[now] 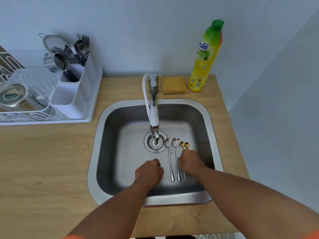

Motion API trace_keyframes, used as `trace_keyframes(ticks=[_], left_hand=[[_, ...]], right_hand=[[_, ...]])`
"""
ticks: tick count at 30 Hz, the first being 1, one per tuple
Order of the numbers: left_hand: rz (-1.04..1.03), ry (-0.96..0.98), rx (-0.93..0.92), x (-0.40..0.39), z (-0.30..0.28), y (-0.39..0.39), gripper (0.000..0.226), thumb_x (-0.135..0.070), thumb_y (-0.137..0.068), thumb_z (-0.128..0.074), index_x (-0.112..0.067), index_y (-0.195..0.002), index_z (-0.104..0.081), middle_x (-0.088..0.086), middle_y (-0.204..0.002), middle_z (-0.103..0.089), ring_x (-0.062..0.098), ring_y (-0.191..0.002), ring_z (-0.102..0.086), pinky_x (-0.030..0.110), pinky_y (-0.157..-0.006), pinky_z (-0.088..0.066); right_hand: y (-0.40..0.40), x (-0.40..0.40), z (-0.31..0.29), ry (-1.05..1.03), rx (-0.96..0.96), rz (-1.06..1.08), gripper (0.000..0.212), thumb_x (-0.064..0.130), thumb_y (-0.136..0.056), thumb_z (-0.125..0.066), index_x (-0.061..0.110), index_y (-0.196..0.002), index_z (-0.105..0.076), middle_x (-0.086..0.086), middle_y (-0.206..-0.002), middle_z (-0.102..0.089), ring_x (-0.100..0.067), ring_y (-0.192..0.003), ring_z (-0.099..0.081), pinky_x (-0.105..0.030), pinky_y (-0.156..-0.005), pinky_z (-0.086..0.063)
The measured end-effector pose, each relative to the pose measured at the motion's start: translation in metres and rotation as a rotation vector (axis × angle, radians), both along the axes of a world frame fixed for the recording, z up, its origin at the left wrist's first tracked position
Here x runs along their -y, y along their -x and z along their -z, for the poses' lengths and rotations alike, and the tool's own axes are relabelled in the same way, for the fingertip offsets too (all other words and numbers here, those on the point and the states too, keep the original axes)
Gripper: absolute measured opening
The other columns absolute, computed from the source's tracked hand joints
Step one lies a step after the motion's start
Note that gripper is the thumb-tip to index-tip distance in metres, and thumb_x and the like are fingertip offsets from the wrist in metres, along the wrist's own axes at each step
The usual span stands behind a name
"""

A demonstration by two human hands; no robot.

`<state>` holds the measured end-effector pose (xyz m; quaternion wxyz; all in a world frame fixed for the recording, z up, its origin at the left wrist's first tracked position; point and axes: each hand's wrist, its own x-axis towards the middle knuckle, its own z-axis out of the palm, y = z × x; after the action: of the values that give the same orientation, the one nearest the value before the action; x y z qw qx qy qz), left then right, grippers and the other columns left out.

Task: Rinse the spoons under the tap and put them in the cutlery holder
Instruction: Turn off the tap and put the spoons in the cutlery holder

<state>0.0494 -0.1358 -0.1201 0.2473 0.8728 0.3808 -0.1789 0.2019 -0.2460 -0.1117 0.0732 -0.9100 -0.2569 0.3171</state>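
- Tall dish-soap bottle [206, 56] back right on bench [43, 161]: yellow-green plastic, green cap, lime graphic; label script not legible, "700" near base.
- Yellow sponge [174, 85] with dark underside, just left of bottle, behind sink [96, 152].
- Sink: brushed stainless, rounded square, perforated drain strainer [155, 144] mid-basin; chrome tap [154, 107] reaching over drain, white hose alongside.
- Spoons [175, 157] on sink floor right of drain, parallel, bowls toward the tap: two long steel, one slimmer steel, two small gold-coloured.
- Right hand [189, 162] down over gold and slim spoon handles, fingers curled; grip state hidden, cannot tell.
- Left hand [149, 171] above basin floor left of spoons, fingers curled, holding nothing.
- Cutlery holder [76, 90]: white plastic, compartmented, on white drying rack [34, 104] at left; forks and spoons in far compartment.
- Bench light wood grain; wall plain pale blue-grey.
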Motion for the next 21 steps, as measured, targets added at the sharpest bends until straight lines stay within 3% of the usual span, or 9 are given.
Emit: trace_keyframes(ticks=[7,14,19,21], left_hand=[[-0.015,0.006,-0.009,0.004,0.002,-0.006,0.029,-0.042,-0.096,-0.05,-0.026,-0.114,-0.067,0.002,-0.119,-0.07,0.026,-0.108,-0.066,0.032,-0.077,-0.042],[-0.102,0.033,0.01,0.008,0.002,-0.021,0.028,-0.041,-0.095,-0.051,-0.024,-0.108,-0.069,0.001,-0.114,-0.072,0.026,-0.104,-0.067,0.031,-0.075,-0.043],[-0.204,0.077,0.019,0.006,0.001,-0.036,0.029,-0.039,-0.092,-0.052,-0.019,-0.083,-0.071,0.004,-0.092,-0.072,0.026,-0.085,-0.067,0.031,-0.068,-0.046],[-0.227,0.095,0.019,0.003,0.003,-0.041,0.032,-0.039,-0.091,-0.052,-0.016,-0.078,-0.069,0.007,-0.087,-0.071,0.028,-0.082,-0.068,0.032,-0.068,-0.05]], right_hand=[[0.01,-0.006,0.011,0.054,0.009,0.023,0.023,0.037,-0.095,-0.061,0.014,-0.098,-0.064,-0.011,-0.109,-0.069,-0.03,-0.098,-0.068,-0.031,-0.07,-0.049],[0.015,-0.01,0.017,0.09,-0.022,0.034,0.008,0.023,-0.094,-0.061,0.016,-0.094,-0.061,-0.011,-0.112,-0.069,-0.031,-0.103,-0.067,-0.029,-0.07,-0.047],[0.019,-0.01,0.016,0.112,-0.079,0.025,0.017,0.022,-0.092,-0.063,0.012,-0.105,-0.067,-0.012,-0.115,-0.068,-0.033,-0.107,-0.067,-0.034,-0.082,-0.056],[0.02,-0.009,0.015,0.101,-0.098,0.007,0.021,0.025,-0.091,-0.065,0.011,-0.106,-0.068,-0.011,-0.115,-0.068,-0.033,-0.107,-0.067,-0.033,-0.079,-0.054]])
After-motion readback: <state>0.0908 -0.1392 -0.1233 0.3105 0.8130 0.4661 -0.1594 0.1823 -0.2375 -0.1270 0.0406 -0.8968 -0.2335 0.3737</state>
